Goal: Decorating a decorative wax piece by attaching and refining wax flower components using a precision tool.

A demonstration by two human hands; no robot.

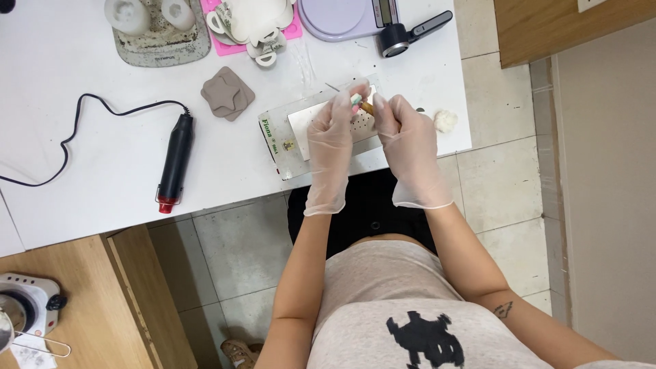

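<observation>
While pinching, both fingers (361, 96) grip small piece (358, 101)

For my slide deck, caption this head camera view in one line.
Gloved left hand and right hand pinch a small tool over a perforated metal plate on a white table.

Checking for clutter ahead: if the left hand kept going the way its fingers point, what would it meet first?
Probably the lavender kitchen scale at the far table edge. The left hand points away over the metal plate; depth is unclear.
</observation>
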